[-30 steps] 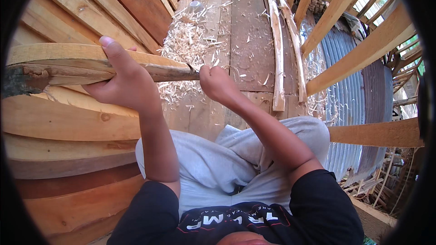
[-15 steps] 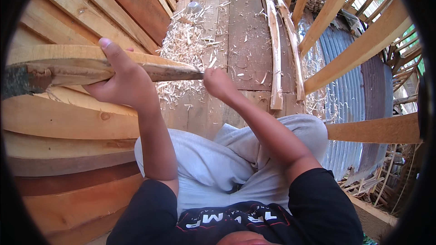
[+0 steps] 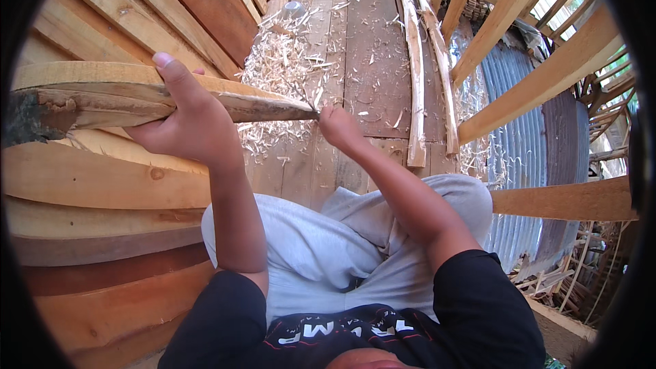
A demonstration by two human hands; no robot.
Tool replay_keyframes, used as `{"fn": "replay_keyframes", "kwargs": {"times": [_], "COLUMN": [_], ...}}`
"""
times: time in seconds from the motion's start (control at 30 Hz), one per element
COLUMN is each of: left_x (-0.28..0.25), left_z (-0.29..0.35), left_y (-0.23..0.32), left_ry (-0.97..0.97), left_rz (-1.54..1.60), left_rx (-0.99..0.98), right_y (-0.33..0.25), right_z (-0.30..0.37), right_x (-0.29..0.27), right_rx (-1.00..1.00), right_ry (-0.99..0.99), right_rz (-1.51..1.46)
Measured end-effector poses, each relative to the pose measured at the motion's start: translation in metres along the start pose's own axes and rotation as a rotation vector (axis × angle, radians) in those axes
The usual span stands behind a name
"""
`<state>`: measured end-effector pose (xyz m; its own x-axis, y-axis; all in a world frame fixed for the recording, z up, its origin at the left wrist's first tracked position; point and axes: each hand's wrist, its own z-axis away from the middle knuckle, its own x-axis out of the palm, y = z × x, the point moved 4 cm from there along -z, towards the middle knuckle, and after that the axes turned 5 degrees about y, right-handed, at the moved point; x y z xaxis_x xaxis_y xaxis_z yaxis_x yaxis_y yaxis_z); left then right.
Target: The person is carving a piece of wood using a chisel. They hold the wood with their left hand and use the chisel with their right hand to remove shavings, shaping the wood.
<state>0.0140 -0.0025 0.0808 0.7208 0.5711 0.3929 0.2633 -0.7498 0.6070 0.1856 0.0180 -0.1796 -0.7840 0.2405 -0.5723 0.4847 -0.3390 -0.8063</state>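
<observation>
My left hand (image 3: 195,119) is wrapped round a long piece of wood (image 3: 102,109), thumb on its upper face. The wood has a pale sawn top, rough dark bark at its left end, and a narrow tapered right end. Beside that tapered tip my right hand (image 3: 337,127) is closed in a fist. A thin dark blade-like tool (image 3: 313,106) shows at its knuckles, against the wood's tip; the fist hides the rest of it.
Pale wood shavings (image 3: 273,61) lie heaped on the plank floor, with a small clear cup (image 3: 294,9) among them. Two peeled poles (image 3: 413,82) lie to the right. Boards (image 3: 102,178) line the left; wooden posts (image 3: 540,96) and corrugated metal sheets (image 3: 509,123) stand right.
The wood's tapered tip and my right fist have shifted a little to the right. My left hand has moved slightly with the wood, keeping its grip.
</observation>
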Motion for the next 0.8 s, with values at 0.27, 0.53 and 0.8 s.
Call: {"fn": "replay_keyframes", "kwargs": {"times": [0.27,0.53,0.8], "left_x": [-0.010,-0.006,-0.007], "left_z": [-0.006,-0.005,-0.007], "left_y": [-0.004,0.001,-0.006], "left_ry": [0.009,-0.028,-0.017], "left_rz": [0.008,0.020,0.067], "left_rx": [-0.047,-0.034,-0.087], "right_y": [-0.080,0.003,-0.019], "right_z": [0.034,-0.006,-0.012], "right_x": [-0.029,0.002,-0.033], "right_rx": [-0.142,-0.016,-0.179], "right_ry": [-0.293,-0.066,-0.054], "right_rz": [0.125,0.151,0.452]}}
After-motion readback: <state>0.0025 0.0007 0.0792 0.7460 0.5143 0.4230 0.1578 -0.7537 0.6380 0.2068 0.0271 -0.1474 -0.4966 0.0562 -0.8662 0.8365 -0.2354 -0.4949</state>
